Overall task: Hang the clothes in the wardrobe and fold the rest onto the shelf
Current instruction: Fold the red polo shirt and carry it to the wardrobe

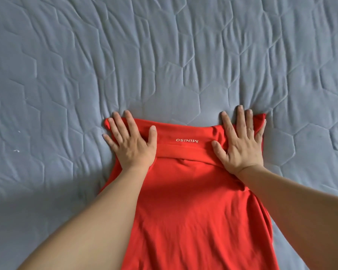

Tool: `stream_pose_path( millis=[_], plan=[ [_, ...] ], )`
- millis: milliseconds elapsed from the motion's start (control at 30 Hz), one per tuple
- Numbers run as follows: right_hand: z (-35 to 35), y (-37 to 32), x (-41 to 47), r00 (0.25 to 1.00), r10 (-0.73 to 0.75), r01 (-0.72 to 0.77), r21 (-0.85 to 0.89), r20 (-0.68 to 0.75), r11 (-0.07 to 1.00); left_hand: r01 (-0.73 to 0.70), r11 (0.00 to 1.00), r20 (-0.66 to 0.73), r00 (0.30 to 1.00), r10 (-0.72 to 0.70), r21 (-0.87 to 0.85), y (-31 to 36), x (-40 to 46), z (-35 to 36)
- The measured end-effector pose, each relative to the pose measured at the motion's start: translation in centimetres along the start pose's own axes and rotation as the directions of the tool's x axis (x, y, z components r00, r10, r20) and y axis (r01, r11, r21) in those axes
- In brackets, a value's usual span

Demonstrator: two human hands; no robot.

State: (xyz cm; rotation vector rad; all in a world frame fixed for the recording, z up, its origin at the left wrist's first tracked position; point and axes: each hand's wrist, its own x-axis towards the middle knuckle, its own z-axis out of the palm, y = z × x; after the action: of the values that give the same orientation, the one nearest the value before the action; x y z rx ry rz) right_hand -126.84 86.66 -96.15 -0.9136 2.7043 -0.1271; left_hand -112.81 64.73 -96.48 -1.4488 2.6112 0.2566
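Note:
A red garment (pixel 187 201) lies flat on the bed, running from the bottom edge of the view up to the middle. Its far end is folded back toward me, showing a band with small white lettering upside down. My left hand (pixel 129 139) presses flat on the left corner of that fold, fingers spread and straight. On the right corner my right hand (pixel 240 141) presses the same way, fingertips reaching past the cloth's edge onto the bed. Both forearms cover the garment's side edges lower down.
A grey quilted bedcover (pixel 164 55) with stitched hexagons and many wrinkles fills the whole view around the garment. No wardrobe, shelf or hangers are in view.

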Motion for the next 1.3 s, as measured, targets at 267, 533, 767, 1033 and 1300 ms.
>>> stream_pose_path(
  millis=[267,533,767,1033,1300],
  plan=[
    [0.4,0.3,0.5,0.999,-0.027,0.027,0.014,-0.045,1.0,-0.02,1.0,-0.069,0.997,0.02,0.001,-0.1,0.3,0.9],
    [-0.3,-0.5,-0.4,0.999,0.035,-0.036,-0.026,-0.04,0.999,-0.06,0.998,-0.027,0.998,0.059,-0.019,-0.1,0.1,-0.1],
    [-2.4,-0.7,-10.1,0.896,0.445,-0.431,0.27,0.013,0.861,-0.049,0.965,0.048,0.997,0.063,-0.258,-5.8,-7.8,-3.4],
    [-2.4,-2.5,-25.6,0.477,0.706,-0.879,0.294,0.523,0.376,0.641,0.761,0.435,0.717,-0.545,-0.104,-12.4,-22.9,-5.1],
    [-4.5,-3.4,-32.6,-0.011,0.304,-0.978,-0.073,0.953,0.195,0.694,0.705,0.867,0.255,-0.429,0.145,-14.8,-31.3,-7.6]
  ],
)
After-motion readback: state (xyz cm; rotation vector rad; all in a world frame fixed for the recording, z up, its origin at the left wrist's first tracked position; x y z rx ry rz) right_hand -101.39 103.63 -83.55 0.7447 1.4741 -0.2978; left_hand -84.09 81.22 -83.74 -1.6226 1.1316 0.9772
